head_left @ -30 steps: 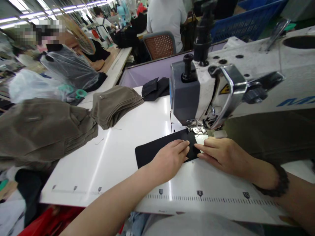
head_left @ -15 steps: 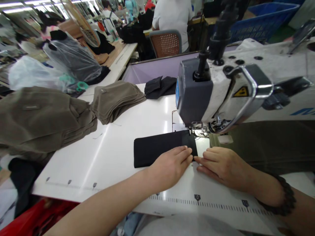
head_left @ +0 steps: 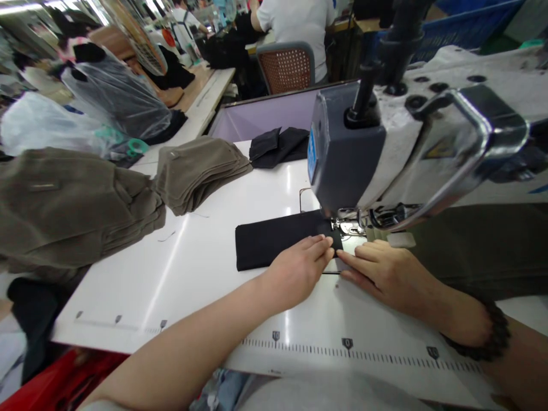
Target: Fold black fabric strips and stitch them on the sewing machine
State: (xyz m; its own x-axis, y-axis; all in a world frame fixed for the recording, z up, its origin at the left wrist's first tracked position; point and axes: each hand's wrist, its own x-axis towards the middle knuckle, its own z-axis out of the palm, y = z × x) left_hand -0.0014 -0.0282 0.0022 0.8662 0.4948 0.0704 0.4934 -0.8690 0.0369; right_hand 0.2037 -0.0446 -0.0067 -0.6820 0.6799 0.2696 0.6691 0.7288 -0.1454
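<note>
1. As the black cloth (head_left: 274, 240) lies flat on the white tabletop (head_left: 205, 245), its right end by the metal foot (head_left: 353, 228) of the sewing machine (head_left: 346, 148), steady, even guiding seems called for.
2. Left hand (head_left: 297, 271): fingers straight, side by side, laid on the cloth towards its right end; pressing, not gripping. Light, level pressure should serve best; a hard push could ruck the layers.
3. Right hand (head_left: 387, 268): fingers stretched out, a little bent, no grip seen. Index tip at the cloth's near right corner; contact too fine to tell. Good post for squaring that edge.
4. Both sets of fingertips lie on the near side of the foot. Sound practice: leave that gap, turn cloth with both hands together.
5. Long axis: roughly left to right, right end slightly farther off. Short right end points at the machine; the other short end points left, over bare tabletop.
6. Far right corner meets the foot area; whether pinned beneath, cannot tell.
</note>
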